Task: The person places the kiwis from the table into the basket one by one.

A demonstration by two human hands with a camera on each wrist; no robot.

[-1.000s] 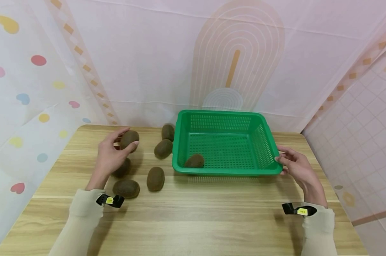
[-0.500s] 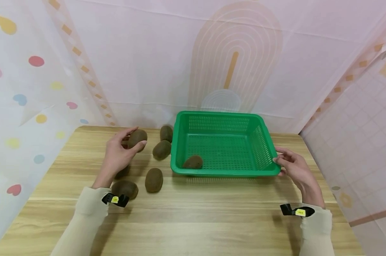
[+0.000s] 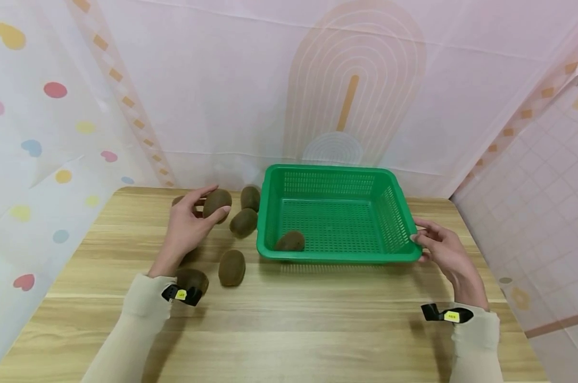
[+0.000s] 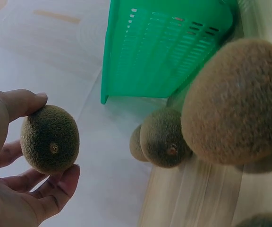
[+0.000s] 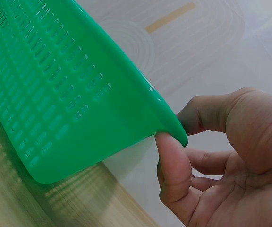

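My left hand [image 3: 189, 226] holds a brown fuzzy kiwi [image 3: 217, 205] between thumb and fingers, above the table and left of the basket. In the left wrist view the held kiwi [image 4: 50, 139] shows its stem end, gripped at top and bottom. The green plastic basket [image 3: 341, 256] stands toward the back of the table with one kiwi [image 3: 290, 241] in its near left corner. At the basket's right end, my right hand [image 3: 444, 252] pinches the rim; the right wrist view has thumb and fingers on either side of that rim [image 5: 171, 124].
Two kiwis, one at the back [image 3: 250, 198] and one nearer [image 3: 244, 223], lie just left of the basket. Another kiwi [image 3: 232, 268] lies in front of them. More kiwis [image 3: 193, 280] are partly hidden by the left hand and wrist. A patterned cloth wall [image 3: 222, 106] rises behind the wooden table.
My left hand has moved right with the kiwi, toward the basket, uncovering part of a kiwi behind it. My right hand has stayed at the basket's rim.
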